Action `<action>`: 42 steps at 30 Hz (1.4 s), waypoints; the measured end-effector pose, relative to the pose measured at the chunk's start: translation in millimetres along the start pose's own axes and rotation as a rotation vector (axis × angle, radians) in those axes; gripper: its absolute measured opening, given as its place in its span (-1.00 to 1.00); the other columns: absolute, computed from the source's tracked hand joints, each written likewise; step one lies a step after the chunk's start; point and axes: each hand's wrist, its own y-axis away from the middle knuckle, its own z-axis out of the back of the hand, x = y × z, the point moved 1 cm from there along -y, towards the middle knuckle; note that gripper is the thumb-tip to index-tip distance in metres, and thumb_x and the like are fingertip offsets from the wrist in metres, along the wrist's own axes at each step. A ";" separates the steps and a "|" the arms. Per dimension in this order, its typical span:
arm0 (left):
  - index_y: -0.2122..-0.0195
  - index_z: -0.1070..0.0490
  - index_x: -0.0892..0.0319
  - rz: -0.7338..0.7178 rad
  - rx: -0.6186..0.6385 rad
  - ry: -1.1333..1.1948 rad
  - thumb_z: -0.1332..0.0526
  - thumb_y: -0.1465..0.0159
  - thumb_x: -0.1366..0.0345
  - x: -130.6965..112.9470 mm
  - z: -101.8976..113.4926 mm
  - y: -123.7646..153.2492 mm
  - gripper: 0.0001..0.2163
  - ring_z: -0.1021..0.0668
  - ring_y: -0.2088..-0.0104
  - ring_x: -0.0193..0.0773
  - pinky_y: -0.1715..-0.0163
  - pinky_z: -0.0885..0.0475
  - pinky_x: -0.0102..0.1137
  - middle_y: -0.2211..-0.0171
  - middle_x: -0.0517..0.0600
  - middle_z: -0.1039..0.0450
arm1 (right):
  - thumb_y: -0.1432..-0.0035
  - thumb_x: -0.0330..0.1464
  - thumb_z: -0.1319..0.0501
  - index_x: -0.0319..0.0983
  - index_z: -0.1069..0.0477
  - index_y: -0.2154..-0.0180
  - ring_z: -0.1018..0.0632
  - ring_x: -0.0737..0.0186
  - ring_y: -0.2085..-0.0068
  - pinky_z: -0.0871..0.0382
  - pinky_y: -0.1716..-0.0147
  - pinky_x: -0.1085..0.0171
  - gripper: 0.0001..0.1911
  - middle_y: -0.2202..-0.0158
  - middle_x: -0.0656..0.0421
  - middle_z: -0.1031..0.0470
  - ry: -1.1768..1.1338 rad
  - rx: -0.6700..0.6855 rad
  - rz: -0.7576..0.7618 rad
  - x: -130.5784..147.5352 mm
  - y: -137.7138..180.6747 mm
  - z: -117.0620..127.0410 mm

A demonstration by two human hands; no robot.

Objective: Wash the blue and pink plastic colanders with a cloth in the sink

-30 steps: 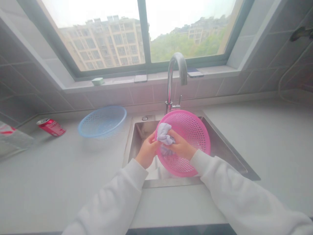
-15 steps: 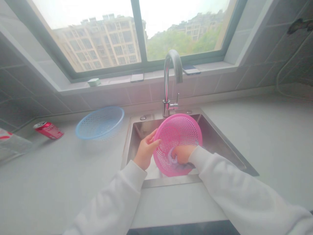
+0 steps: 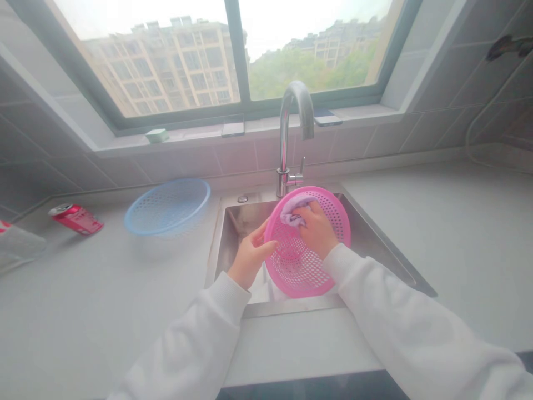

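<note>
A pink plastic colander point(image 3: 291, 266) is tilted over the sink point(image 3: 391, 258), its hollow side facing me. My left hand point(image 3: 252, 253) grips its left rim, thumb on the inner side and the other fingers behind, partly hidden. Inside the colander, my right hand point(image 3: 318, 228) is closed on a bunched light purple cloth point(image 3: 296, 210). That cloth presses against the upper inner wall, near the rim.
Behind the colander rises a chrome faucet point(image 3: 284, 139). On the counter to the left are a blue colander point(image 3: 166, 214), a red drink can point(image 3: 79, 218) and a clear item point(image 3: 19, 247). A pale green block point(image 3: 157, 135) sits on the windowsill.
My right hand has moved the cloth from the lower inside of the pink colander up to its upper wall. The left hand keeps its hold on the rim.
</note>
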 end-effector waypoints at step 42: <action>-0.17 -0.51 0.14 -0.073 -0.223 0.012 -0.43 -0.15 0.21 -1.6 11.7 -1.3 -0.47 -0.51 -0.21 0.05 -0.29 -0.29 -0.05 -0.17 0.14 -0.52 | 0.10 -0.65 -0.18 -0.17 -0.62 0.28 -0.52 0.24 0.32 -0.39 0.30 0.27 -0.60 0.21 0.13 -0.57 -0.157 0.849 0.200 14.1 23.9 -16.5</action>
